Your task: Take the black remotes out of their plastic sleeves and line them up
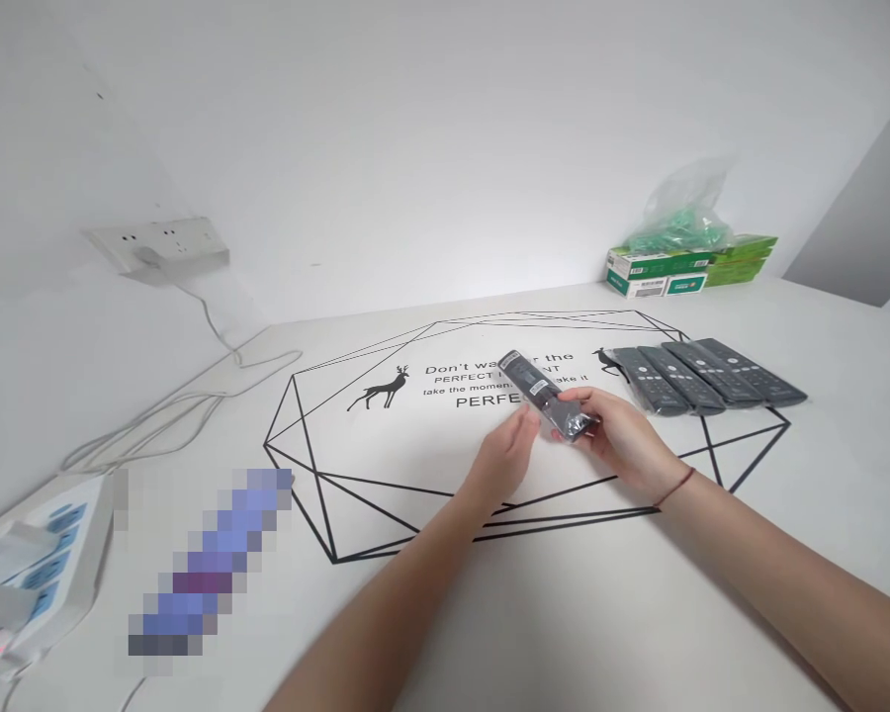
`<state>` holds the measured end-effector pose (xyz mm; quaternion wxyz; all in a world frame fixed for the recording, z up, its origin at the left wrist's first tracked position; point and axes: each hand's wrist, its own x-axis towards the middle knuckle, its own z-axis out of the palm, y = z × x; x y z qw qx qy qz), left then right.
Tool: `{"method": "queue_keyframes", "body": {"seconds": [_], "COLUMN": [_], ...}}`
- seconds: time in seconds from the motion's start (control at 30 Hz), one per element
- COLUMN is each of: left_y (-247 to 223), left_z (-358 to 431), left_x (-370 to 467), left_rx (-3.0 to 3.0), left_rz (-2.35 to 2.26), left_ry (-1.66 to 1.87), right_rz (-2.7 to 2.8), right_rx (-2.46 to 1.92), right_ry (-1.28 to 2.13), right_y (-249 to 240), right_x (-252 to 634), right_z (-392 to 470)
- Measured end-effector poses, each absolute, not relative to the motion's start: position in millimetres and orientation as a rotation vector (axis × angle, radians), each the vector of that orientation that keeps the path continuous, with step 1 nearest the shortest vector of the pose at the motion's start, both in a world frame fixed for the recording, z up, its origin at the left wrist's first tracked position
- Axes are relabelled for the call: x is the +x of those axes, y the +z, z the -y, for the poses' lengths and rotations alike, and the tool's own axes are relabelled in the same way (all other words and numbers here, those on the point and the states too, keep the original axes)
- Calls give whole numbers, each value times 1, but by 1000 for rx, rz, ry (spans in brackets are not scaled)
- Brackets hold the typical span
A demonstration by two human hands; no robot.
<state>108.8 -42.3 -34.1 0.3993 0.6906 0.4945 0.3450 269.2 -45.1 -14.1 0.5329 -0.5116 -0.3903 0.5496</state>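
Observation:
A dark remote control (538, 388) in clear plastic wrap is held at a slant above the printed desk mat. My right hand (627, 435) grips its lower end, thumb on top and fingers beneath. My left hand (508, 453) is beside the remote's left edge, its fingers closed together and the tips close to the wrap. Whether those fingertips pinch anything is hidden from this angle. To the right of my right hand, several similar remotes (723, 374) in clear wrap lie side by side in a row.
Green-and-white boxes (657, 265) with a clear plastic bag (686, 213) on top stand against the back wall. At left are a wall socket (159, 242), loose white cables (170, 425), a power strip (51, 564) with plugs, and a pixelated bluish object (222, 554).

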Motion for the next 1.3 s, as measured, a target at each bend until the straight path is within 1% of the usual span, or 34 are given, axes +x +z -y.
{"method": "queue_keyframes", "body": {"seconds": [0.1,0.23,0.3,0.4,0.47,0.57,0.67,1.0,1.17,1.3], "left_y": [-35,-33,-31,-28,-27,-27,-30,-44,-46,-45], "left_z": [36,36,38,41,42,42,41,35,35,35], "left_x": [109,112,115,117,117,117,117,115,114,114], "left_rx": [1394,1018,923,886,900,953,991,1212,1293,1239], "left_rz": [-1132,-958,-933,-908,-898,-913,-943,-924,-906,-914], "left_ry": [1002,1121,1171,1234,1277,1291,1279,1326,1312,1299], "right_rz": [835,1053,1218,1493,1563,1574,1596,1642,1566,1440], "right_rx": [-1084,-1102,-1164,-1244,-1235,-1244,-1296,-1404,-1320,-1194], "right_ry": [1459,1411,1272,907,730,617,589,742,1032,1249], "right_y": [-12,-15,-19,-26,-30,-31,-28,-24,-21,-16], "right_x": [259,251,250,251,252,253,254,251,253,253], "right_z": [53,58,59,60,59,57,57,59,57,58]}}
